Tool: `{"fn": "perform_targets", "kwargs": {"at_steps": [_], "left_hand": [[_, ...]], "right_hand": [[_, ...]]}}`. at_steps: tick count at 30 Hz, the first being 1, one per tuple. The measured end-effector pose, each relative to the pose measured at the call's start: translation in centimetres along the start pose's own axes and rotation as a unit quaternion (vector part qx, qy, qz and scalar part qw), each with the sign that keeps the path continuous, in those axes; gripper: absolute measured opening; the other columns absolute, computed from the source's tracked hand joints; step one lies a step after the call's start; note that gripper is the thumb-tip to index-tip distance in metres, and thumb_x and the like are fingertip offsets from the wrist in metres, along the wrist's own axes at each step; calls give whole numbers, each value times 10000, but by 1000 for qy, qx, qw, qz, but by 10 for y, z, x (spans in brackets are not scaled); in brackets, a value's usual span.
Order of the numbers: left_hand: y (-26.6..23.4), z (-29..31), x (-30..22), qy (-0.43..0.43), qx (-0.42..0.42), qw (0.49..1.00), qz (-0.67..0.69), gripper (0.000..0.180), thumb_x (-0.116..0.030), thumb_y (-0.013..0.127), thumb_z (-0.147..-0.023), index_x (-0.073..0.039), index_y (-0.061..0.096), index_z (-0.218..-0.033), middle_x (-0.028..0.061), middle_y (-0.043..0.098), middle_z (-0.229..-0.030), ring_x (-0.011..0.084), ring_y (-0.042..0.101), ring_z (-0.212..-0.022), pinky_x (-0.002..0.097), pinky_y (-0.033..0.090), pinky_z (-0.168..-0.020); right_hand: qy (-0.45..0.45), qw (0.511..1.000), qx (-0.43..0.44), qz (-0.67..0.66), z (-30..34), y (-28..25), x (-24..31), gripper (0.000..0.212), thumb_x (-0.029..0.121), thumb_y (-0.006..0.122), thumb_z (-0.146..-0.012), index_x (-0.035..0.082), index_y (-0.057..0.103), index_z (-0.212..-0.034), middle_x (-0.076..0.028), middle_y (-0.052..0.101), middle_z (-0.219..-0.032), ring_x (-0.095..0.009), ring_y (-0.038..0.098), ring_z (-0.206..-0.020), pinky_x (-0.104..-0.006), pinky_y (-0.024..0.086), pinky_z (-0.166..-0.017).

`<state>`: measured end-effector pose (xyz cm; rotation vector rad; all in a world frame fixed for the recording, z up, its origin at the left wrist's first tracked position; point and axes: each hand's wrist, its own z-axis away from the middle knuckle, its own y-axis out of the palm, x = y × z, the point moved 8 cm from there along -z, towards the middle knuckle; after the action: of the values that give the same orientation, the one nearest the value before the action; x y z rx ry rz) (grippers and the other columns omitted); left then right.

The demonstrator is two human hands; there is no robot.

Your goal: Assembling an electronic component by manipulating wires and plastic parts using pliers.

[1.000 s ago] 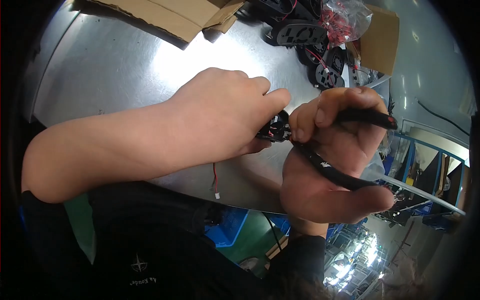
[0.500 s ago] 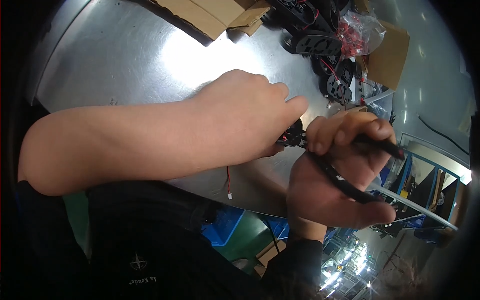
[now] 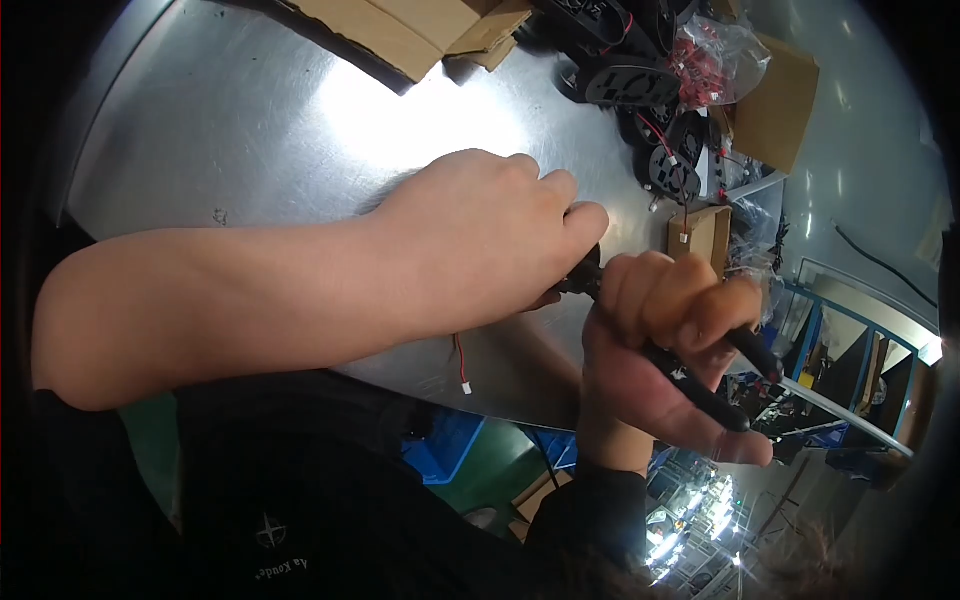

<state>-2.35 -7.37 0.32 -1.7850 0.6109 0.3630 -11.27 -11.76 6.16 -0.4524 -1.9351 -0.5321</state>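
- Left hand [image 3: 480,245]: fingers curled shut, tips pinching the near end of a small black part [image 3: 583,283] above the desk [image 3: 250,130].
- Right hand [image 3: 665,370]: fingers wrapped closed around a black tool [image 3: 700,385], thumb lying under its long handles; the handle ends stick out past the palm.
- The black part sits between both hands, just over the front edge of the desk; most of it is hidden by the fingers.
- A thin red wire with a white plug [image 3: 462,372] hangs below the left hand.
- Cardboard boxes [image 3: 400,30] and black fan parts [image 3: 640,85] lie at the far side of the desk.
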Motion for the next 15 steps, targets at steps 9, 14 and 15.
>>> {"fn": "perform_targets", "kwargs": {"at_steps": [9, 14, 15], "left_hand": [[4, -14, 3, 71, 20, 997, -6, 423, -400, 802, -843, -74, 654, -1069, 100, 691, -977, 299, 731, -919, 396, 596, -771], [8, -28, 2, 139, 35, 989, -30, 427, -449, 795, -849, -91, 664, -1041, 90, 684, -951, 275, 732, -910, 393, 596, -757], [10, -29, 3, 143, 36, 989, -28, 427, -449, 795, -849, -91, 664, -1041, 90, 684, -951, 275, 732, -910, 393, 596, -757]], "right_hand": [[-28, 998, 51, -30, -9, -18, 2, 616, 757, 692, -836, 202, 428, -784, 49, 341, -562, -90, 274, -432, -269, 238, -432], [-14, 992, 55, -116, -7, -40, 3, 752, 874, 603, -807, 128, 509, -773, -29, 457, -588, -154, 374, -455, -312, 302, -472], [-10, 993, 47, -109, -5, -40, 3, 753, 887, 586, -804, 140, 503, -765, -21, 449, -577, -156, 367, -440, -315, 305, -460]]}}
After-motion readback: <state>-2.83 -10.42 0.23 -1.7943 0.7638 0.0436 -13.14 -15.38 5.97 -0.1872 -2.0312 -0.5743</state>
